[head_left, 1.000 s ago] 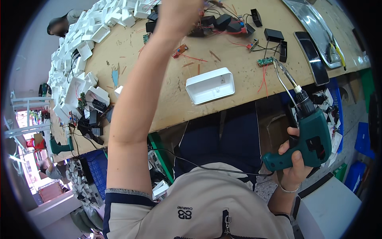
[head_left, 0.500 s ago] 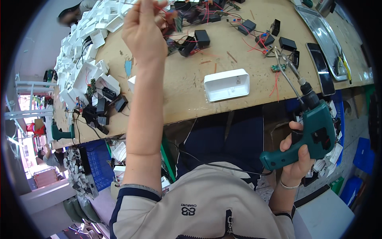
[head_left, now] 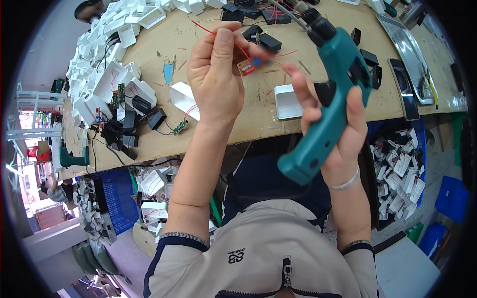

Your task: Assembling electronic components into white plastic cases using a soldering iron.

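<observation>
My left hand (head_left: 216, 74) is raised over the bench, its thumb and fingers pinching a red wire (head_left: 202, 27). From this wire hangs a small brown circuit board (head_left: 246, 68) with red and blue parts, partly blurred. My right hand (head_left: 343, 136) grips a green electric drill (head_left: 330, 107), its chuck pointing away from me past the board. The index finger reaches out toward the board, off the trigger. Under the drill stands an open white plastic box (head_left: 287, 102), partly hidden by my fingers. Beside my left wrist lies another white box (head_left: 184, 97), with a green circuit board (head_left: 181, 127) on red wires.
White boxes (head_left: 107, 54) are heaped along the left. Black boxes with wires (head_left: 131, 121) lie at the bench's left edge, others (head_left: 271, 42) at the back. A phone (head_left: 403, 89) and a metal tray (head_left: 407, 54) are on the right; a second drill (head_left: 74, 157) is far left.
My left hand has come back toward me with the wired board. The right hand has lifted the drill up and leftward over the bench. A white box and green board now show beside my left wrist.
</observation>
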A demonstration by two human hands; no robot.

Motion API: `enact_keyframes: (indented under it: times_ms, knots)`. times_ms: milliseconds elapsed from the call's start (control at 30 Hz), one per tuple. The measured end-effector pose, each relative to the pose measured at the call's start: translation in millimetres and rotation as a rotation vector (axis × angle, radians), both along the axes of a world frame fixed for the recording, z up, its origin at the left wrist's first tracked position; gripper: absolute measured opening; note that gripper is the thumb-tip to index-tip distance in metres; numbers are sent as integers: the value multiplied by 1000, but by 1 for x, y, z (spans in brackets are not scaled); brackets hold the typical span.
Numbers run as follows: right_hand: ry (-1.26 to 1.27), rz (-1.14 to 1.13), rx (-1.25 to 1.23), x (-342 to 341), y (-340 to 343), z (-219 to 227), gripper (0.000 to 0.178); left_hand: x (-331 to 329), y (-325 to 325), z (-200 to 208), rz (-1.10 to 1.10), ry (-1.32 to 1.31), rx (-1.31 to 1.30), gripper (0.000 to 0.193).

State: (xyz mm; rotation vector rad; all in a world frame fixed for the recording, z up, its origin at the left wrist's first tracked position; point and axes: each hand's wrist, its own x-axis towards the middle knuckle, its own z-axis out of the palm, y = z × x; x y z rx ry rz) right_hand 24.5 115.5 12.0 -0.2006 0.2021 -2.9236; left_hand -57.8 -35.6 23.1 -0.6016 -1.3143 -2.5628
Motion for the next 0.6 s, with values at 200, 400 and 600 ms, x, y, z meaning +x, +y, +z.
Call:
enact_keyframes:
  times_ms: [200,400,600]
  knots:
    - [-42,82,8,-24,-5,-3,60,17,-4,2,6,-13,-168,19]
    - [62,-79,136,-25,-2,1,61,17,0,3,160,265,-727,13]
    - [110,-172,287,-29,11,0,62,2,-5,24,144,463,-1120,16]
